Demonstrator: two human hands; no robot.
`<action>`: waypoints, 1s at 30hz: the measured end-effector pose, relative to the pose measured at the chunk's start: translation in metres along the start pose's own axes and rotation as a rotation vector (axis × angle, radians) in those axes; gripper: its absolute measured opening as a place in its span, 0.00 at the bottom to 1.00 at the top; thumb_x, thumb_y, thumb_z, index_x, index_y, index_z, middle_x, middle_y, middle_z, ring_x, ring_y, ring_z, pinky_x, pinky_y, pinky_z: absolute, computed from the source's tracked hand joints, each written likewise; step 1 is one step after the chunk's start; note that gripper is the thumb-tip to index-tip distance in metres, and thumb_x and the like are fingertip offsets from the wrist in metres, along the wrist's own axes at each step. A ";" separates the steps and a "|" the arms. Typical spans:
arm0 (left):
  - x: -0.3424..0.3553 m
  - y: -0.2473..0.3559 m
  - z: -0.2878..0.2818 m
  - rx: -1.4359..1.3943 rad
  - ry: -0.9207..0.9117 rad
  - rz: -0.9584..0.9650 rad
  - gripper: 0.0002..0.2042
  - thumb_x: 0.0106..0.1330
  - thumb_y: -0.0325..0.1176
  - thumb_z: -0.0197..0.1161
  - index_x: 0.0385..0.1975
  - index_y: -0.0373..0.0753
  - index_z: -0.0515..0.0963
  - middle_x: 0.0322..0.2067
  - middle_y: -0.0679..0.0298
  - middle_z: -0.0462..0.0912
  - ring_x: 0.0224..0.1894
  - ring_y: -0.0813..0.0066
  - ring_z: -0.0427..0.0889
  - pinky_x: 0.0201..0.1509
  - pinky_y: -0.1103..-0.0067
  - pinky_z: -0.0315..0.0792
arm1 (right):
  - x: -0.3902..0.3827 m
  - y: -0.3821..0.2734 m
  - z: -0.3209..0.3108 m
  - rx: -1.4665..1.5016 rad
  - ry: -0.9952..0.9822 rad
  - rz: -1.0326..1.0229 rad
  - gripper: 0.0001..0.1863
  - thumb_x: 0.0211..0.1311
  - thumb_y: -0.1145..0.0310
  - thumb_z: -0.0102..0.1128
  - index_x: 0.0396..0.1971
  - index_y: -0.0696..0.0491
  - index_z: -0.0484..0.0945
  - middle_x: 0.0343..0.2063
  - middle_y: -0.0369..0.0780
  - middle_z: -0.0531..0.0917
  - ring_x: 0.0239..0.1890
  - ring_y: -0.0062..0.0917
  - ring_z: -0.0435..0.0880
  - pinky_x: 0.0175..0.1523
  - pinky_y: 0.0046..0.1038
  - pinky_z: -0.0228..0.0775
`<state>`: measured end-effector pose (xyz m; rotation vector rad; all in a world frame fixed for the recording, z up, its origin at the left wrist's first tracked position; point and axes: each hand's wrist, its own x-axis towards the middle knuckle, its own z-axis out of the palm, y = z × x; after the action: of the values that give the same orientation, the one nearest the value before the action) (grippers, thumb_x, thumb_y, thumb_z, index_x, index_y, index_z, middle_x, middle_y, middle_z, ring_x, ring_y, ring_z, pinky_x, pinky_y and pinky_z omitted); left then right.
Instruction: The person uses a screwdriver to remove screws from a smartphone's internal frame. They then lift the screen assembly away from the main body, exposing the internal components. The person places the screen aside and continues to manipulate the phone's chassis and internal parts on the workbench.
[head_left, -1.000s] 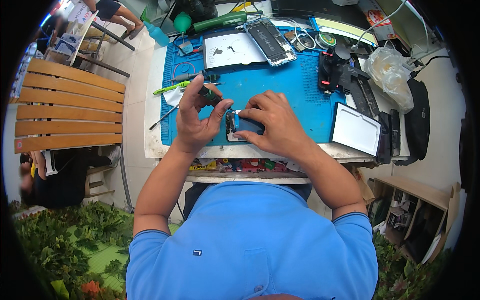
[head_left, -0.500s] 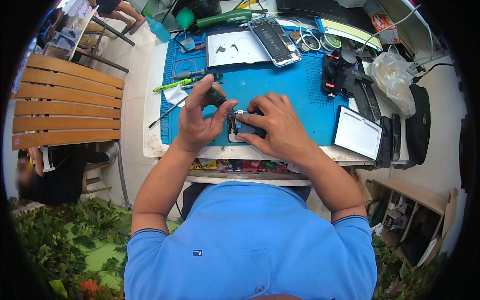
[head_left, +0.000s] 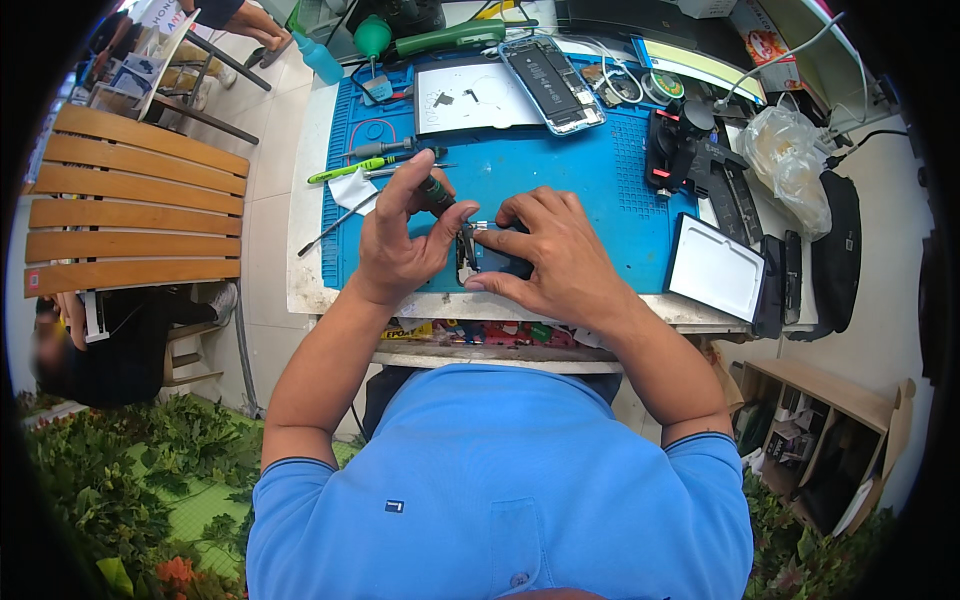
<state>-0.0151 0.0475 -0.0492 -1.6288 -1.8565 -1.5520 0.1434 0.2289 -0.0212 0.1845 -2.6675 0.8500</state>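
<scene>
My left hand (head_left: 390, 250) pinches a screwdriver (head_left: 436, 192) with a dark green handle, tilted so its lower end reaches the left part of an opened phone (head_left: 506, 263). Small metal and dark inner parts show along that side of the phone. My right hand (head_left: 575, 255) grips the phone from the right, index finger across its top and thumb at the near edge, covering much of it. The phone rests at the near edge of a blue work mat (head_left: 590, 190). Where exactly the screwdriver's tip touches is too small to tell.
Farther back, another opened phone (head_left: 550, 85) overlaps a white sheet (head_left: 470, 110) with tiny dark parts. Left of my hands lie a green pen-like tool (head_left: 345, 170) and thin tools. A black clamp-like stand (head_left: 675, 145) and a white-lined tray (head_left: 715, 268) are at the right.
My right thumb has shifted slightly toward the near edge of the phone. The left hand and screwdriver stay almost where they were.
</scene>
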 end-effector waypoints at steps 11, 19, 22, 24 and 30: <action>0.000 -0.002 0.000 0.019 -0.016 0.056 0.41 0.70 0.22 0.79 0.79 0.39 0.62 0.44 0.53 0.87 0.40 0.71 0.91 0.41 0.75 0.90 | 0.000 -0.001 -0.002 0.004 0.006 -0.013 0.30 0.61 0.39 0.80 0.49 0.50 0.96 0.43 0.39 0.85 0.50 0.32 0.79 0.59 0.39 0.67; -0.001 -0.004 -0.001 0.052 -0.030 0.092 0.41 0.67 0.24 0.82 0.77 0.40 0.64 0.44 0.54 0.87 0.38 0.71 0.92 0.37 0.76 0.90 | -0.001 0.000 -0.001 -0.004 0.004 -0.019 0.30 0.61 0.39 0.80 0.49 0.50 0.95 0.44 0.39 0.85 0.51 0.33 0.79 0.59 0.39 0.67; -0.001 -0.004 -0.002 0.063 -0.049 0.101 0.42 0.65 0.26 0.85 0.76 0.41 0.65 0.45 0.55 0.87 0.37 0.72 0.92 0.34 0.77 0.89 | -0.001 0.001 0.000 -0.005 0.018 -0.029 0.30 0.61 0.39 0.80 0.49 0.51 0.95 0.44 0.39 0.85 0.51 0.33 0.79 0.59 0.39 0.67; -0.001 -0.003 -0.001 0.064 -0.046 0.105 0.41 0.63 0.27 0.85 0.74 0.42 0.67 0.44 0.56 0.87 0.36 0.72 0.91 0.33 0.78 0.88 | -0.002 0.002 0.001 -0.004 0.022 -0.035 0.30 0.61 0.40 0.80 0.49 0.51 0.95 0.44 0.39 0.85 0.51 0.33 0.79 0.59 0.39 0.67; 0.014 0.006 -0.003 0.080 -0.068 0.186 0.39 0.62 0.26 0.86 0.72 0.43 0.70 0.41 0.58 0.88 0.34 0.72 0.90 0.32 0.78 0.87 | -0.002 0.001 -0.002 0.009 -0.043 0.003 0.30 0.59 0.40 0.81 0.50 0.51 0.95 0.48 0.41 0.85 0.53 0.35 0.79 0.61 0.41 0.67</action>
<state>-0.0170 0.0521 -0.0348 -1.7815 -1.7195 -1.3458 0.1453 0.2315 -0.0206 0.2038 -2.7042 0.8690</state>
